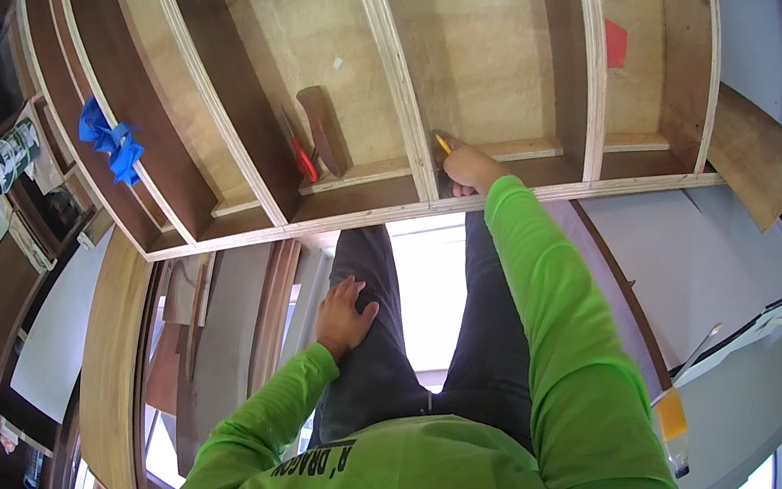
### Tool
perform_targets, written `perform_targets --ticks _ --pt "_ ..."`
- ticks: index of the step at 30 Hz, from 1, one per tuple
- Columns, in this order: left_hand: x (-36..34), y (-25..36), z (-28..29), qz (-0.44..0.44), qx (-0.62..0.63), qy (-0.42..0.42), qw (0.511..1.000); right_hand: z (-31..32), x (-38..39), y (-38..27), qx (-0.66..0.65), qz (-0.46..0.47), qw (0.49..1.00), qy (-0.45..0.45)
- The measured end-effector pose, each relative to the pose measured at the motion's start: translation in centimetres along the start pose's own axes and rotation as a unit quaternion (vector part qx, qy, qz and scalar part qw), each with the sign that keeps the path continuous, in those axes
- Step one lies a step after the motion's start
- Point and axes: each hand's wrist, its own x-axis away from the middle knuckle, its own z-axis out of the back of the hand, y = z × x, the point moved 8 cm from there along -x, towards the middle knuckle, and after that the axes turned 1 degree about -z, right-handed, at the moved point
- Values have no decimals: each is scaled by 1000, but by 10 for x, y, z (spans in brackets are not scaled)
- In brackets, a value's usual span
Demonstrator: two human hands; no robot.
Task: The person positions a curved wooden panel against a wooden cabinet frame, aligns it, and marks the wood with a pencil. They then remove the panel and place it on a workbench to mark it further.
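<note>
My right hand (473, 169) is closed on a yellow pencil (442, 143), just inside the front edge of a wooden frame (355, 215). The pencil's end is beside a plywood-edged divider (392, 68) of that frame. My left hand (345, 317) lies on my thigh with its fingers stretched out, holding nothing. In the compartment left of the divider, a red-handled tool (303, 161) rests by a brown wooden block (321, 130). The kind of red tool is too small to tell.
A blue cloth (111, 140) hangs over a divider at the left, near a clear jar-like container (12, 153). A red flat piece (613, 45) lies in a right compartment. Wooden boards (115, 345) stand at lower left. A yellow-handled tool (671, 413) is at the right.
</note>
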Motion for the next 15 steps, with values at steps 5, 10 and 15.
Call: perform_targets --ticks 5,10,15 --pt "2 -6 -6 -24 5 22 999 -4 -6 -6 -44 16 998 51" --pt "8 -17 -13 -4 2 13 1000 -5 -25 8 -64 -22 997 36" --pt "9 -18 -11 1 2 9 1000 -8 -34 11 -47 -32 998 36"
